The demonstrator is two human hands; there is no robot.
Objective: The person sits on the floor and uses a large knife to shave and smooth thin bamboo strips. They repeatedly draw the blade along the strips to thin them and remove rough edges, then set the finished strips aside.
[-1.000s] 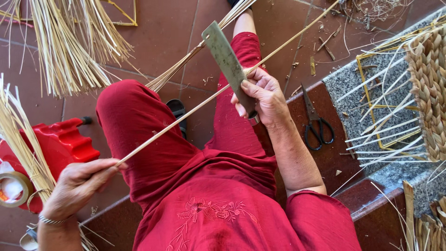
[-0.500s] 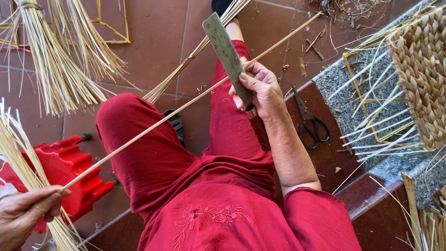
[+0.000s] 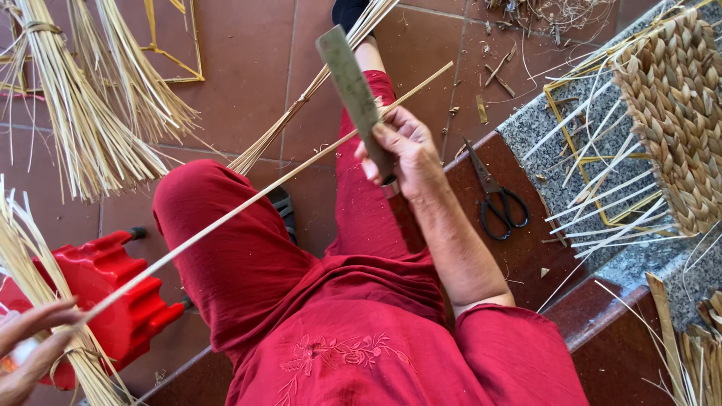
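My right hand [image 3: 402, 154] grips the handle of a flat grey-green knife [image 3: 347, 75], blade pointing up and away, and presses a long pale reed strip [image 3: 248, 199] against it with the thumb. The strip runs diagonally from upper right to lower left across my red-clad knees. My left hand [image 3: 30, 342] pinches the strip's lower end at the frame's bottom left corner, partly cut off by the edge. Another thin bundle of reeds [image 3: 301, 105] lies between my legs.
Reed bundles [image 3: 83, 113] stand at the upper left and another at the left edge [image 3: 30, 271]. A red plastic stool [image 3: 113, 293] sits by my left knee. Black scissors [image 3: 498, 199] lie on the step; a woven basket [image 3: 669, 113] with a yellow wire frame rests at the right.
My left hand has drawn the reed strip down and to the left, towards the frame's corner. The right hand keeps the knife against the strip. The view has shifted slightly.
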